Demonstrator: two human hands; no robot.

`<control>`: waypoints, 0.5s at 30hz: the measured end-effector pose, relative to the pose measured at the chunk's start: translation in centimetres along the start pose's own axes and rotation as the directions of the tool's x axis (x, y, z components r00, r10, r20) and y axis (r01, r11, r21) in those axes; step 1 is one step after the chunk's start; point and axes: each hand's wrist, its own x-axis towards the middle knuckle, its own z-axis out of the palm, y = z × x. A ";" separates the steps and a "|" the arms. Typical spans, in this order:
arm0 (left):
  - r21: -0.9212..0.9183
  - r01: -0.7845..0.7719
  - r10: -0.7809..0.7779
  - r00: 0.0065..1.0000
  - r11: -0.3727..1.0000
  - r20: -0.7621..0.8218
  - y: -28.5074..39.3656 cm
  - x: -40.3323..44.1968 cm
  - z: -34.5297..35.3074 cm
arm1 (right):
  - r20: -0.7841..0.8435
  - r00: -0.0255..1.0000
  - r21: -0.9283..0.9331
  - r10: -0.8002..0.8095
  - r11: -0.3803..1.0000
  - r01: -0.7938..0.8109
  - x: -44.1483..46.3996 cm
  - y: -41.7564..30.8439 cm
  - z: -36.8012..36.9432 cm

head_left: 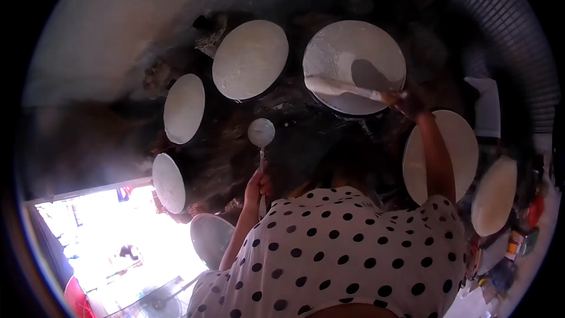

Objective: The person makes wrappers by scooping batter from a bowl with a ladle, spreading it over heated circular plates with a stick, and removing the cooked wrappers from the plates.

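My left hand is closed around the handle of a ladle, whose round bowl points away from me and holds something whitish. My right hand reaches forward and grips a long, flat wooden spatula coated in pale batter. The spatula lies across a large round griddle at the upper middle. White batter covers much of its surface, with a darker grey patch near the spatula. Whether the blade touches the surface I cannot tell. Beneath my right forearm sits another pale round griddle.
More round griddles with pale surfaces curve around me: one at upper left, others on the left and right. A bright opening lies at lower left. Small colourful items crowd the lower right. A lattice panel stands at upper right.
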 end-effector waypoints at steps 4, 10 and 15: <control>0.103 -0.012 0.006 0.998 0.995 0.058 1.1 -0.9 -1.0 | -0.246 0.968 0.766 -0.051 0.602 0.226 -3.0 8.1 6.6; 0.188 0.001 -0.025 0.992 0.982 0.124 2.9 -0.7 -2.8 | -0.552 0.791 0.289 0.266 0.950 -0.118 5.4 -12.1 23.3; 0.187 0.040 -0.067 0.988 0.982 0.142 5.2 -1.7 -6.3 | -0.374 0.717 0.648 0.588 0.719 -0.252 3.5 -16.2 27.4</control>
